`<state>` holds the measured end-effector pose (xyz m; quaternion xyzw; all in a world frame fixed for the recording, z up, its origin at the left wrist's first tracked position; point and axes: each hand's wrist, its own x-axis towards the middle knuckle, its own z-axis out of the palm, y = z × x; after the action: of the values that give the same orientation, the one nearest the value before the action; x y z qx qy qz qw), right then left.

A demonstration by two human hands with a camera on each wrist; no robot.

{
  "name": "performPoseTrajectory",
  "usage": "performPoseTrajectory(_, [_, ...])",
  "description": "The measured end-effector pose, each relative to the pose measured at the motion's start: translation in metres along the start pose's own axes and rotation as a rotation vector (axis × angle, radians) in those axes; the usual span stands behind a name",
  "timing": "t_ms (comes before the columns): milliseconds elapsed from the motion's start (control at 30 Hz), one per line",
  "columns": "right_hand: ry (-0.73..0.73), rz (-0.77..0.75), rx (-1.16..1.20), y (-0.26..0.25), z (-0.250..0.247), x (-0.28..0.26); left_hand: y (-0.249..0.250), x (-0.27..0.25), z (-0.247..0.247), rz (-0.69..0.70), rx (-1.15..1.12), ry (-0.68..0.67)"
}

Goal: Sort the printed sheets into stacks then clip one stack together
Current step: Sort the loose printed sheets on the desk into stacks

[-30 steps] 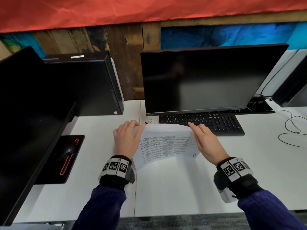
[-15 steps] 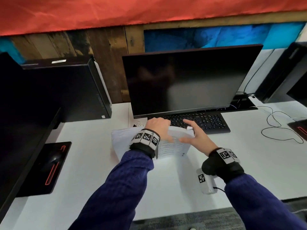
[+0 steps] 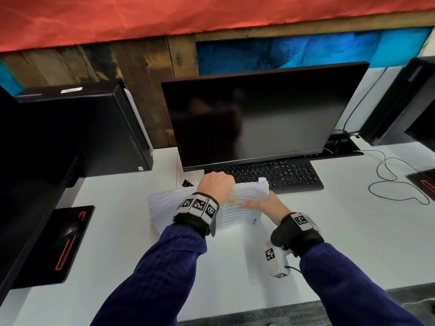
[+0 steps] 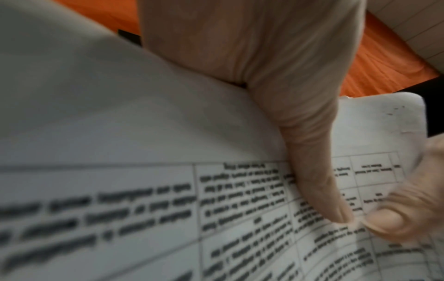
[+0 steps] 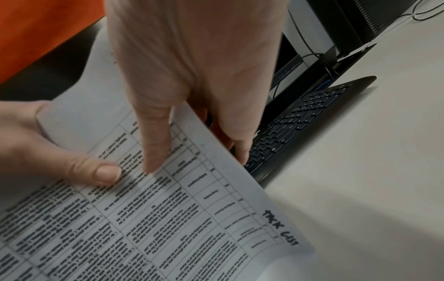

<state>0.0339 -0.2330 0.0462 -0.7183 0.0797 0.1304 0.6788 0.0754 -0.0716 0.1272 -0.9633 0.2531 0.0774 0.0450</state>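
Note:
A bundle of printed sheets (image 3: 249, 192) with tables of text is lifted and curled above the white desk (image 3: 235, 255), just before the keyboard. My left hand (image 3: 216, 187) grips its top edge, thumb (image 4: 319, 190) pressed on the printed face (image 4: 144, 209). My right hand (image 3: 261, 204) pinches the right edge, thumb on the front (image 5: 153, 144) and fingers (image 5: 238, 140) behind the sheet (image 5: 192, 209). More white sheets (image 3: 162, 203) lie flat to the left, partly under my left wrist. A black binder clip (image 3: 189, 182) rests on the desk behind them.
A black keyboard (image 3: 277, 175) and a dark monitor (image 3: 259, 118) stand right behind the sheets. A black computer tower (image 3: 94, 128) is at the back left, a black mouse pad (image 3: 63, 241) at the left. A cable (image 3: 395, 182) loops at the right.
My left hand moved from the sheets' left edge to their top edge beside my right hand. The sheets curled upward, and some now lie flat at the left.

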Motion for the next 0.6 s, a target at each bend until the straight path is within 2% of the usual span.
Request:
performPoseTrajectory(133, [-0.024,0.017,-0.02,0.017,0.001,-0.006,0.002,-0.02,-0.003,0.008,-0.019,0.058])
performPoseTrajectory(233, [-0.01,0.026,-0.02,0.025,-0.002,-0.016,-0.009,-0.049,-0.013,-0.061,-0.17,0.147])
performPoseTrajectory(300, [-0.012,0.012,0.028,0.018,-0.009,-0.024,-0.026,-0.073,-0.022,-0.184,-0.416,0.196])
performPoseTrajectory(400, [-0.056,-0.015,0.168,-0.008,-0.014,-0.024,-0.059,-0.1,-0.018,-0.387,-1.052,0.203])
performPoseTrajectory(467, [-0.1,-0.005,0.275,-0.025,-0.007,-0.017,-0.071,-0.114,-0.005,-0.476,-1.393,0.181])
performPoseTrajectory(533, [-0.159,0.019,0.301,-0.037,0.012,-0.011,-0.07,-0.124,0.011,-0.544,-1.557,0.19])
performPoseTrajectory(600, [-0.143,0.072,0.284,-0.034,0.035,-0.004,-0.067,-0.127,0.03,-0.662,-1.621,0.168])
